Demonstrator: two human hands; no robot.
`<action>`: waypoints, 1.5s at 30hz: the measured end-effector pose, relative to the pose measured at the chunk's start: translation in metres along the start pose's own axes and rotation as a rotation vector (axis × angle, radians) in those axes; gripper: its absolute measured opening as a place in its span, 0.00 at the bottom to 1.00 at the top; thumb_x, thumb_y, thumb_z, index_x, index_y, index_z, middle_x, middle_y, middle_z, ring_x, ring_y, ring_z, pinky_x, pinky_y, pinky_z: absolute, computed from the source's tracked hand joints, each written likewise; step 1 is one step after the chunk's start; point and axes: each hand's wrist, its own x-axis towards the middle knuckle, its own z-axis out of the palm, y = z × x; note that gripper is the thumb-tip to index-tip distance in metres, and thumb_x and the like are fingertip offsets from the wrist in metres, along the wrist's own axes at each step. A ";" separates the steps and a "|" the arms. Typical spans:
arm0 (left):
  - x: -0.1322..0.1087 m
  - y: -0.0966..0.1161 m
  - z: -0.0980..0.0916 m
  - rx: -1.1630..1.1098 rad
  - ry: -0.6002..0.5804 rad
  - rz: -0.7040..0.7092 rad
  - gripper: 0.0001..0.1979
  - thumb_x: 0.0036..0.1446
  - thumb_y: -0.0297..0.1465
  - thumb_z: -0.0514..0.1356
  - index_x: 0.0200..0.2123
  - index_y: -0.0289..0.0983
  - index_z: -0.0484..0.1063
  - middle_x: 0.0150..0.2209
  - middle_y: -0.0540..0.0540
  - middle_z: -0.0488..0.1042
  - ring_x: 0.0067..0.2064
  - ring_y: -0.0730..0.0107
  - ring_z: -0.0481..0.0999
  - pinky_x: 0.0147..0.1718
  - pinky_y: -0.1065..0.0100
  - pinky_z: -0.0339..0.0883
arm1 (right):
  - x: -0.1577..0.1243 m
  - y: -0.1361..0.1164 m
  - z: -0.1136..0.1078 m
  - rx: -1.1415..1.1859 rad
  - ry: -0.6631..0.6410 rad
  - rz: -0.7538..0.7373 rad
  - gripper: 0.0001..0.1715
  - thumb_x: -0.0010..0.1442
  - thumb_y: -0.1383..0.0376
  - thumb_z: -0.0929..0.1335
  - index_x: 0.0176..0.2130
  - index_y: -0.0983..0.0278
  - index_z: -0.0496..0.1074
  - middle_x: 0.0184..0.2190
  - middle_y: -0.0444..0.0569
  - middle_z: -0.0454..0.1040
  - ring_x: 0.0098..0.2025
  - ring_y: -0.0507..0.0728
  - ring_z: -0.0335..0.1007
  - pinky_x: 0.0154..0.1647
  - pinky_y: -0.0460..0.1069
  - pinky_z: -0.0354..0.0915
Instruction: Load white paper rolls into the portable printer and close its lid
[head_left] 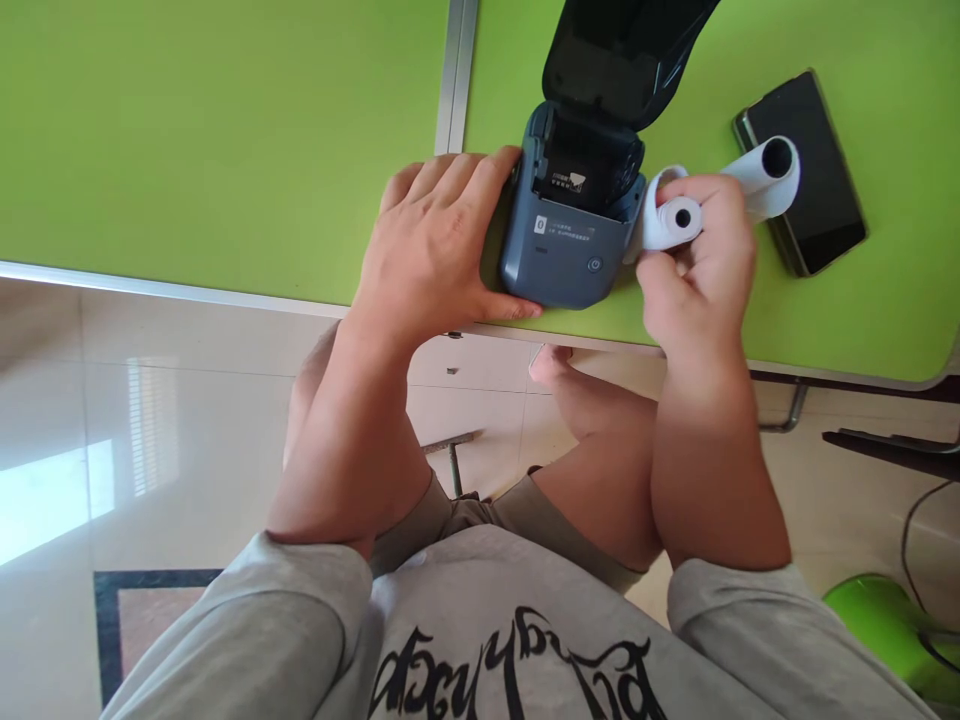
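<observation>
A dark blue-grey portable label printer lies on the green table near its front edge, its black lid swung up and back. My left hand holds the printer's left side, thumb at the front corner and index finger at the rear. In my right hand is a small white paper roll, pinched between thumb and fingers just right of the printer. The roll's core hole faces up towards me, and its paper curls loosely at the top. Inside the printer's bay a small white sticker shows.
A second white roll with a wide dark core lies right of my right hand, overlapping a black smartphone. A metal seam divides the green table. A green stool and a cable are on the floor at lower right.
</observation>
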 end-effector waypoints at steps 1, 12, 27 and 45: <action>0.000 0.000 0.000 -0.005 0.001 0.006 0.52 0.42 0.58 0.67 0.67 0.44 0.57 0.61 0.40 0.68 0.63 0.37 0.63 0.62 0.45 0.49 | 0.001 -0.001 -0.001 -0.016 -0.028 -0.020 0.14 0.53 0.66 0.67 0.42 0.56 0.67 0.39 0.47 0.69 0.41 0.56 0.67 0.44 0.54 0.67; -0.002 0.001 -0.004 -0.053 -0.043 -0.019 0.55 0.40 0.57 0.72 0.67 0.41 0.56 0.63 0.38 0.66 0.65 0.35 0.61 0.66 0.44 0.48 | -0.004 0.001 -0.003 0.097 -0.050 0.054 0.16 0.62 0.56 0.68 0.49 0.55 0.68 0.44 0.46 0.71 0.46 0.57 0.71 0.50 0.57 0.71; -0.005 0.000 -0.002 0.008 0.023 0.037 0.48 0.44 0.56 0.70 0.64 0.45 0.60 0.61 0.40 0.69 0.65 0.39 0.65 0.66 0.45 0.54 | -0.007 0.008 0.001 0.022 -0.072 0.006 0.27 0.61 0.56 0.70 0.59 0.51 0.68 0.52 0.49 0.69 0.53 0.61 0.72 0.54 0.60 0.74; -0.005 0.001 -0.002 0.025 0.011 0.021 0.50 0.43 0.55 0.71 0.66 0.43 0.59 0.62 0.39 0.68 0.65 0.39 0.65 0.66 0.46 0.55 | 0.005 0.008 0.010 0.364 0.130 0.058 0.29 0.61 0.50 0.66 0.61 0.45 0.60 0.50 0.47 0.71 0.47 0.60 0.76 0.41 0.57 0.77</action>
